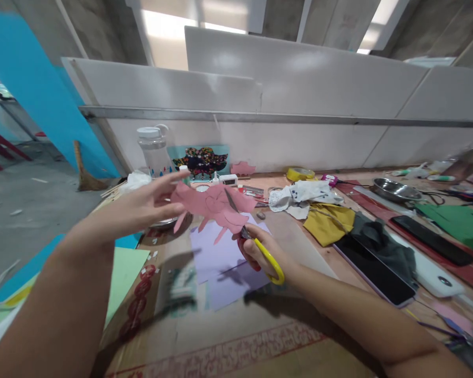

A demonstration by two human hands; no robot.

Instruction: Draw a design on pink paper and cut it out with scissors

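Note:
My left hand holds a pink paper cutout by its left end, the thumb below and the fingers above. Narrow strips hang from the cutout's lower edge, and curved lines are drawn on it. In my right hand is a pair of scissors with red and yellow handles. One dark blade lies across the front of the pink paper; where the other blade sits is hard to make out. Beneath both hands, lilac paper sheets lie on a cardboard-covered table.
A clear water bottle stands at the back left, beside a dark floral picture. To the right lie a patterned cloth, yellow cloth, a phone and a metal bowl. Green paper overhangs the left edge.

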